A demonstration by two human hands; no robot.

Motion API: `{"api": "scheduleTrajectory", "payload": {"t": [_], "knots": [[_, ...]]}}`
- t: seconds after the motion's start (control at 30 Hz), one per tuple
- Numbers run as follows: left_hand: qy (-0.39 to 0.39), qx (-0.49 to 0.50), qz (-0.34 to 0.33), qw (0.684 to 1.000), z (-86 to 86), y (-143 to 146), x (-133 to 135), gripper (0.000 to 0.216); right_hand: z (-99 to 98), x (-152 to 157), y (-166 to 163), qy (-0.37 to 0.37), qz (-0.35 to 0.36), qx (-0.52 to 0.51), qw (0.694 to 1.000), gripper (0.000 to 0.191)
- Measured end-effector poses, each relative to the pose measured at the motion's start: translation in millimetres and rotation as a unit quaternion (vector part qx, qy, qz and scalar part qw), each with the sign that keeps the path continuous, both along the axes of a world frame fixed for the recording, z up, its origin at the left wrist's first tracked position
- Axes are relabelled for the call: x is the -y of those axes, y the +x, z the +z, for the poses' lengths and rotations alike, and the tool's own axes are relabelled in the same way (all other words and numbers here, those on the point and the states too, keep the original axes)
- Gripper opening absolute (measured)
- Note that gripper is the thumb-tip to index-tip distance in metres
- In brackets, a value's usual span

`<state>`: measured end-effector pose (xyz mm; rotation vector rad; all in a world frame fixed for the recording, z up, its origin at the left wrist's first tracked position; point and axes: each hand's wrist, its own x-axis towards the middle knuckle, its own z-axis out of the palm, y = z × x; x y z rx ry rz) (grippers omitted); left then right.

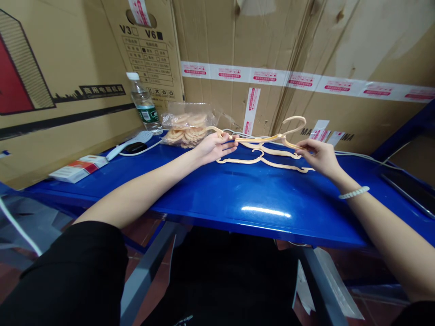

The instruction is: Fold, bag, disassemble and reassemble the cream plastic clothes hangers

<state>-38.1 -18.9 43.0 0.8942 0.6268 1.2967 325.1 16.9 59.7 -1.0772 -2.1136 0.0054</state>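
Observation:
A peach-coloured plastic hanger is held between both hands just above the blue table, its hook curving up near the right end. My right hand pinches the hanger's right arm between thumb and fingers. My left hand is at its left end, fingers closed about it, the exact grip partly hidden. A curved peach piece shows by the left thumb; whether it joins the hanger I cannot tell. Below, another peach hanger lies flat on the table, with a further hanger partly hidden behind it.
A clear bag of peach plastic pieces sits at the back left. Beside it stand a water bottle, a white power strip and a red-and-white box. Cardboard walls back the blue table. A phone lies right.

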Motion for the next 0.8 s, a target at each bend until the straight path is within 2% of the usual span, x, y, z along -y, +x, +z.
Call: {"api": "scheduleTrajectory", "payload": {"t": [0.5,0.8], "knots": [[-0.010,-0.032,-0.015,0.999,-4.0,3.5,-0.9,0.025,-0.4,-0.9,-1.0,0.038,0.038,-0.010,0.999,0.022],[-0.026,-0.029,0.001,0.999,-3.2,3.1,-1.5,0.026,0.3,-0.4,-0.7,0.035,0.033,0.007,0.999,0.022]]}}
